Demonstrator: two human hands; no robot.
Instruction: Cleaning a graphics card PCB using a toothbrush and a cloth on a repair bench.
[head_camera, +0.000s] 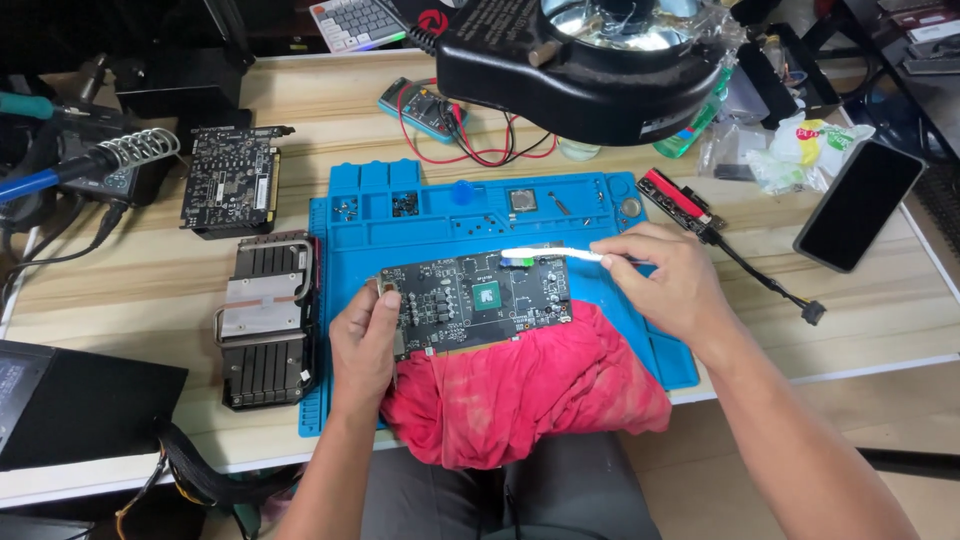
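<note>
— How many circuit boards have you got there?

— Two: one circuit board (475, 300) that I'm steadying on the red cloth (525, 390), and a second board (230, 180) lying off to my left.

— Heatsinks?

— One heatsink (265, 320), beside the blue mat (450, 215).

— Anything else?

— One toothbrush (555, 256), one phone (858, 205), one multimeter (425, 108), one soldering iron (60, 170), and one magnifier lamp (590, 60). One keyboard (355, 22) too.
</note>
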